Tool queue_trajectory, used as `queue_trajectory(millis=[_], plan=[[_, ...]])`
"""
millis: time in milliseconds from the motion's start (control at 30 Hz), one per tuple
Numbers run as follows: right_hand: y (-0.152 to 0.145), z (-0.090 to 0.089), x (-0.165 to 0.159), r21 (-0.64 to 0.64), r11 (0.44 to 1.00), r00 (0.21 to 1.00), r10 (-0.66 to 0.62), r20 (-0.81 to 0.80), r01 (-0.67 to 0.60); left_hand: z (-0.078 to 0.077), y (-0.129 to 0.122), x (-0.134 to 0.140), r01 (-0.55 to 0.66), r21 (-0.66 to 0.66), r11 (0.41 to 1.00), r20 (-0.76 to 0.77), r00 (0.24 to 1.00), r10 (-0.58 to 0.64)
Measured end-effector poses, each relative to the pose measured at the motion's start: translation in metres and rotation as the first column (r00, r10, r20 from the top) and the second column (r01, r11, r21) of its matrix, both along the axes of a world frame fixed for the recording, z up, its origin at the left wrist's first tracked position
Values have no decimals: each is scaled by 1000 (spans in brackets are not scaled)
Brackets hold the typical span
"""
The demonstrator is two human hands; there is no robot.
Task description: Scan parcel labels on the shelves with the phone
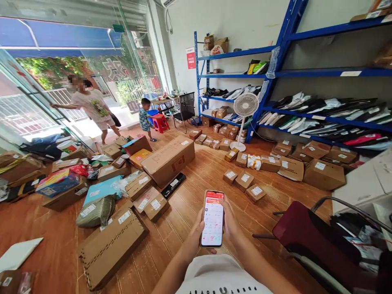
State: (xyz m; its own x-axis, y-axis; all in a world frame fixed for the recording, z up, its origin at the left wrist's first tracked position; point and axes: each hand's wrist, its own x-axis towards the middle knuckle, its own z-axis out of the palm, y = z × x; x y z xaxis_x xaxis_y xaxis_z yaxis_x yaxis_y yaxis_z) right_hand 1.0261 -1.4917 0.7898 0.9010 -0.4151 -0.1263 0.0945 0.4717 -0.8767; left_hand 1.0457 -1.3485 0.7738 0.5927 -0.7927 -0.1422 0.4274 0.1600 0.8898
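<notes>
A smartphone with a lit red-and-white screen is held upright in front of my white shirt. My left hand is closed around its left edge, with the thumb along the side and the other fingers mostly hidden behind. At the right edge, my right hand is closed against the phone, one digit lying over the upper right of the screen. How its remaining fingers sit is hidden. Beyond the phone, small cardboard boxes with white labels lie on the wooden floor.
Parcels and a long carton cover the left floor; a flat box lies nearer. Blue shelves with packages line the wall behind a white fan. A dark red chair stands right. A person and a child are near the doorway.
</notes>
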Motion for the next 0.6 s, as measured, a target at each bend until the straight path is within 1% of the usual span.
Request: queue_trajectory(millis=[67,167,267,333,467,600], plan=[[-2,-3,-5,-52,996,997,78,-10,-78,4,0,0,-28,-72,997,-21,999,27],[-4,-2,-12,-104,974,979,205,5,-203,8,2,4,-100,-153,983,-99,991,86],[-5,1,-16,-131,942,948,316,44,-308,10,4,11,-110,-199,974,-178,981,75],[-7,0,-17,-153,927,932,356,66,-344,10,4,14,-113,-200,973,-199,977,73],[-11,-5,-16,-194,915,923,376,84,-355,13,3,16,-109,-138,984,-180,980,83],[-11,-8,-14,-183,915,922,377,83,-358,15,2,15,-116,-93,989,-149,984,101]])
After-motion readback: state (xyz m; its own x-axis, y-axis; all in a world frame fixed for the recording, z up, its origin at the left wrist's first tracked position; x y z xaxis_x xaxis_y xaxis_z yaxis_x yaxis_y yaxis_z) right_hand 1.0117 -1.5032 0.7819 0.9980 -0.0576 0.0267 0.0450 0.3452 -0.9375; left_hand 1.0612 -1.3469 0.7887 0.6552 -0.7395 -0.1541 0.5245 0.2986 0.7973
